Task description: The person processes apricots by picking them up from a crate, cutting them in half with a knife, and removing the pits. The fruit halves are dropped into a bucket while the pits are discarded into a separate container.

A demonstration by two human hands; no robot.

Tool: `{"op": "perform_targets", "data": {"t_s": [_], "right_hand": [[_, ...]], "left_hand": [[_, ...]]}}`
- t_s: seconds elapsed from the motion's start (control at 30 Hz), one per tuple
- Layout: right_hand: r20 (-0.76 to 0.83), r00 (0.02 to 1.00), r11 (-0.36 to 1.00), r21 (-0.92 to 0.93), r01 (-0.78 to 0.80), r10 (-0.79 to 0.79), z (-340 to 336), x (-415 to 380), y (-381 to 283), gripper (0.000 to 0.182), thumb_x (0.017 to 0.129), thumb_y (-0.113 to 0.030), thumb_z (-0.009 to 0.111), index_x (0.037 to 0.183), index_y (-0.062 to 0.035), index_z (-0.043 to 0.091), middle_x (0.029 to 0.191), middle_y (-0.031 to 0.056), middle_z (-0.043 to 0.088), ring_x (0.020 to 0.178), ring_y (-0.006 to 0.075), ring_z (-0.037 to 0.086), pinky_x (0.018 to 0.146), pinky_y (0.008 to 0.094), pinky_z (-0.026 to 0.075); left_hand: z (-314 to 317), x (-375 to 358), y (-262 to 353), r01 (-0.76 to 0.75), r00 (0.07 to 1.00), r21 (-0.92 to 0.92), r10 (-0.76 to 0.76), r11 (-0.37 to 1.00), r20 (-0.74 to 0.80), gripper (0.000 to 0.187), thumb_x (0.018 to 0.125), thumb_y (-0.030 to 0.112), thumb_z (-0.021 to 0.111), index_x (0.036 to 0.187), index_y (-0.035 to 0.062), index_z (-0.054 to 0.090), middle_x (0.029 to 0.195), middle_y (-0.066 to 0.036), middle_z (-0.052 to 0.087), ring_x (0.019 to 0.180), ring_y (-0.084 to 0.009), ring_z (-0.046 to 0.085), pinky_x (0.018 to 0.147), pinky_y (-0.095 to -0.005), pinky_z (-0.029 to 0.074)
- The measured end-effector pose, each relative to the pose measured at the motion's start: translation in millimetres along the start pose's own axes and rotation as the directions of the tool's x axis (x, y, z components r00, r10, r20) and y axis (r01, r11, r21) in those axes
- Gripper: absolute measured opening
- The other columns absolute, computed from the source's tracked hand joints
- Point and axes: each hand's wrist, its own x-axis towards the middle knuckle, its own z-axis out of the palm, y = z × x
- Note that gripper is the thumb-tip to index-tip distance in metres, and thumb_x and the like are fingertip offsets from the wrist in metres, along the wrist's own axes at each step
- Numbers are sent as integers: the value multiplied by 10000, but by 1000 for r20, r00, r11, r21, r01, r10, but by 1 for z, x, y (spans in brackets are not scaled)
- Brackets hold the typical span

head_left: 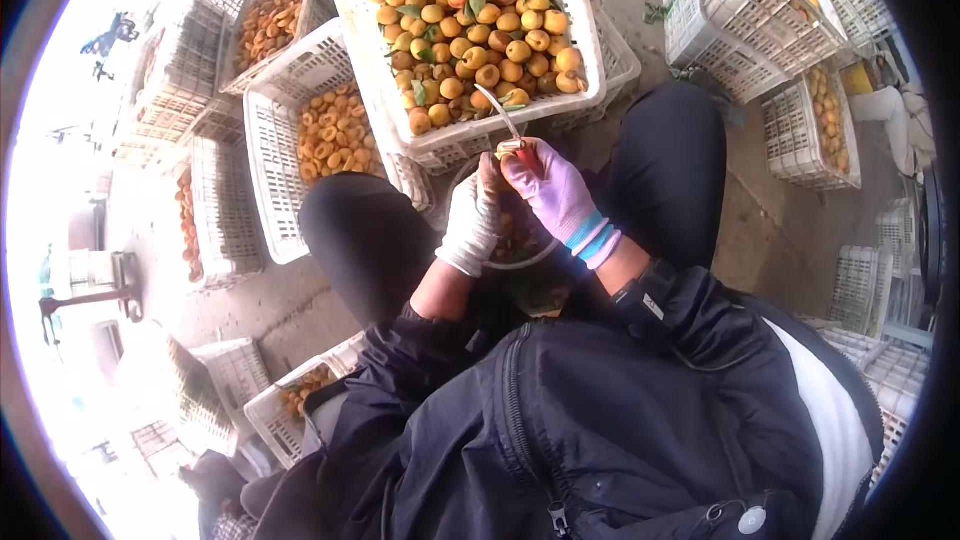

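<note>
My right hand [557, 192], in a purple glove with a blue-striped cuff, is closed round the red handle of a curved knife [498, 108]. Its thin blade points up and away, over the near rim of a white crate [590, 105] heaped with apricots [475, 35] and some green leaves. My left hand [475, 220] wears a white glove with darkened fingertips and is closed right beside the knife handle. Whatever its fingers hold is hidden. Below both hands, between my knees, sits a round bucket [530, 262] with small dark contents that I cannot make out clearly.
Left of my knee a white crate [262, 155] holds halved apricots [335, 130]. Stacked crates [180, 80] with more fruit stand farther left. On the right are more stacked crates [740, 30] and a crate of apricots [795, 145]. Another crate [280, 410] is at lower left.
</note>
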Motion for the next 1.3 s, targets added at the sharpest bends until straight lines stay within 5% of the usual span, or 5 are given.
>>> {"op": "perform_targets", "data": {"t_s": [0.3,0.47,0.63,0.87,1.3], "right_hand": [[-57,959,948,-174,266,-279,13,-4,-12,286,940,-248,644,1077,-10,565,927,130,592,813,267,606,736,360,493],[15,919,878,-289,381,-394,11,-5,-19,238,909,-188,668,1050,-25,565,937,137,560,845,305,604,746,370,503],[48,880,846,-257,468,-473,9,-2,-7,228,904,-172,675,1047,-29,570,958,131,578,849,273,618,748,349,506],[169,968,812,528,-248,186,-7,-1,-18,272,996,-294,565,1165,-85,605,846,-20,604,633,55,551,565,206,460],[268,948,587,745,-317,171,-23,2,-30,310,979,-340,577,1152,-84,604,879,-11,626,645,47,544,500,182,409]], "left_hand": [[11,11,-12,-321,935,27,321,947,-148,588,1000,582,359,1237,61,496,1064,-84,602,901,-127,570,821,-293,488],[13,17,-16,87,996,-715,-66,693,57,506,977,526,493,1133,52,578,1039,-91,621,940,-186,596,870,-350,497],[18,3,23,184,979,-734,-191,654,75,503,973,508,506,1133,40,599,1020,-80,642,905,-180,617,823,-314,512],[-7,15,-2,154,966,-619,14,770,257,583,947,513,535,1264,25,547,1117,-78,642,986,-170,623,821,-313,516],[-7,7,6,153,986,-691,-58,707,159,560,907,570,565,1187,86,597,950,-52,620,824,-183,570,735,-315,444]]}}
